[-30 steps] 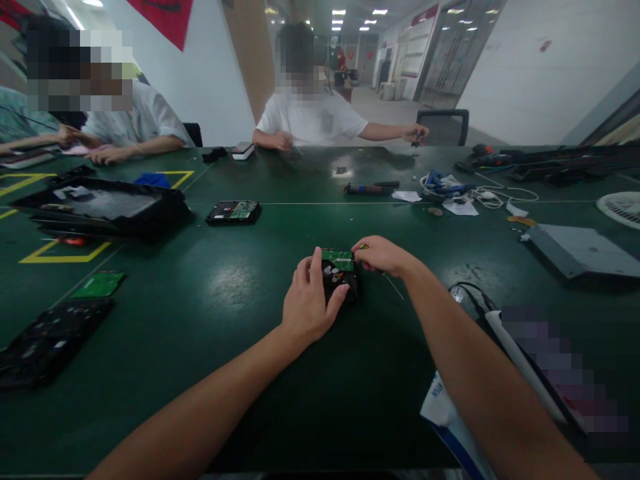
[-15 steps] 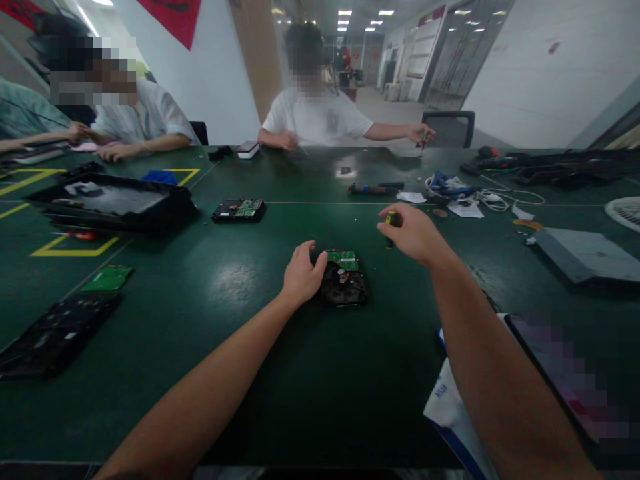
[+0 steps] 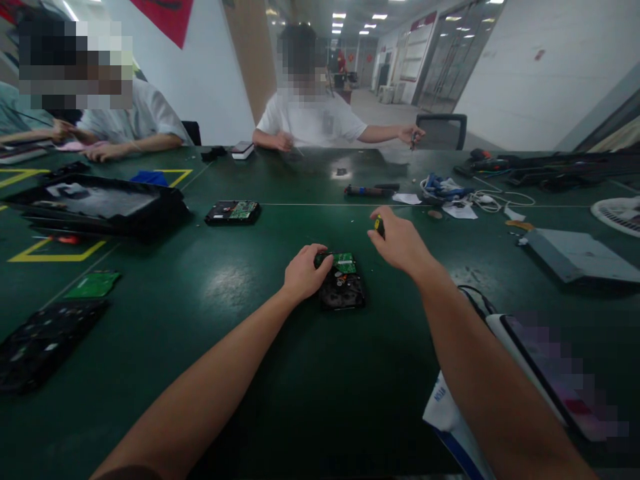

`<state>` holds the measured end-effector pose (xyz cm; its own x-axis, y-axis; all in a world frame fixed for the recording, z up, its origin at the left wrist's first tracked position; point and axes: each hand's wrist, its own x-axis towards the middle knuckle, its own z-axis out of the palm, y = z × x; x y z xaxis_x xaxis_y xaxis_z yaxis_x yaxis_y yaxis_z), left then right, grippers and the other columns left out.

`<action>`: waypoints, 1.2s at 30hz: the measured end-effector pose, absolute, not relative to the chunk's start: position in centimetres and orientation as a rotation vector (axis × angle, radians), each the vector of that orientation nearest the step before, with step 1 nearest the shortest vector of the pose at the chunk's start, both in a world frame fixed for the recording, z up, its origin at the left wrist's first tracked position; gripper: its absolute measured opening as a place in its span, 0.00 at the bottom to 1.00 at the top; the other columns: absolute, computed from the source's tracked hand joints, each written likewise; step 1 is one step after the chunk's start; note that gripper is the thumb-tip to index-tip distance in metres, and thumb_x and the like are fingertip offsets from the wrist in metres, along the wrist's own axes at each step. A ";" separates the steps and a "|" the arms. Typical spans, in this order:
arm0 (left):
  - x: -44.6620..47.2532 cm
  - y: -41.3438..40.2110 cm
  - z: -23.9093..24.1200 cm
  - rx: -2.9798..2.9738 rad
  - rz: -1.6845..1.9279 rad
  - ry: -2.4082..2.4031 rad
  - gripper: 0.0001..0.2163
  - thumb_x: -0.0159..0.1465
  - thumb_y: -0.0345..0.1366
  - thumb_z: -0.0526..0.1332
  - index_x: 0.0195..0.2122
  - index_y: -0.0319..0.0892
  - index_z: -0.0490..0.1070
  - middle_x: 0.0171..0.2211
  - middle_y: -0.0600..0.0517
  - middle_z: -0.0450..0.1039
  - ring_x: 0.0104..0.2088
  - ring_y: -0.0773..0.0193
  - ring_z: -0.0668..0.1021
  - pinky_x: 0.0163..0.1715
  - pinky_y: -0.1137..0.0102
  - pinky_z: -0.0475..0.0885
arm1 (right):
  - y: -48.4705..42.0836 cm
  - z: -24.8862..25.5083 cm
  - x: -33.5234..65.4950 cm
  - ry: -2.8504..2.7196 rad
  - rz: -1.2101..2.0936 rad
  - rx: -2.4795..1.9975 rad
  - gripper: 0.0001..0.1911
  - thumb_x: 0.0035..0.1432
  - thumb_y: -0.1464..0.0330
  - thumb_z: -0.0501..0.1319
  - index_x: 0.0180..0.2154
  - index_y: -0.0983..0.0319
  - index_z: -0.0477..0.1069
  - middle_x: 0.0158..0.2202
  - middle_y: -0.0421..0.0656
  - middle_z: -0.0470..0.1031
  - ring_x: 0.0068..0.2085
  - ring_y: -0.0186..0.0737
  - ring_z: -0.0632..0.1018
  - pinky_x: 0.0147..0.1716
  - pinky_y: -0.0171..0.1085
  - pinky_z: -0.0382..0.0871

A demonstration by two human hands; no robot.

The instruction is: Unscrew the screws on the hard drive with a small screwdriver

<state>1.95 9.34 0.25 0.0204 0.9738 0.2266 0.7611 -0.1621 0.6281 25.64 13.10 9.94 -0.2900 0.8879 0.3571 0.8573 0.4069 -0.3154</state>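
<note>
Since a second ago the right hand (image 3: pixel 400 241) has lifted off the board (image 3: pixel 345 263) to beyond and right of the drive (image 3: pixel 346 293), clutching a screwdriver (image 3: pixel 379 226) whose blade cannot be made out, while the left hand (image 3: pixel 303 273) has slid from across the drive to hold its far-left corner between thumb and fingers. Lying flat just right of the left hand, the drive looks stiff, dense for its size and somewhat slick, its exposed board fragile, so its side edges seem the best grip. Its long axis appears to run away from the person, board end farthest.
</note>
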 end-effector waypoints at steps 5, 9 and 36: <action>2.0 9.5 0.1 2.015 0.888 1.779 0.15 0.70 0.46 0.60 0.54 0.48 0.74 0.53 0.48 0.77 0.51 0.54 0.79 0.52 0.60 0.74 | 12.4 10.9 25.4 -2.132 0.163 -1.396 0.17 0.62 0.67 0.60 0.53 0.59 0.66 0.38 0.48 0.78 0.36 0.48 0.78 0.40 0.44 0.67; 2.0 9.5 0.0 2.030 0.893 1.772 0.14 0.69 0.44 0.61 0.53 0.48 0.74 0.52 0.48 0.77 0.51 0.54 0.79 0.52 0.60 0.74 | 11.5 11.8 24.4 -2.064 0.290 -1.314 0.17 0.64 0.63 0.60 0.54 0.56 0.64 0.35 0.44 0.77 0.34 0.43 0.77 0.38 0.41 0.67; 2.1 9.4 0.2 2.016 0.878 1.789 0.14 0.69 0.44 0.62 0.53 0.48 0.74 0.52 0.47 0.77 0.50 0.53 0.79 0.50 0.60 0.75 | 11.5 10.9 23.6 -2.124 0.317 -1.257 0.19 0.66 0.64 0.57 0.58 0.58 0.66 0.39 0.47 0.79 0.37 0.46 0.78 0.42 0.44 0.69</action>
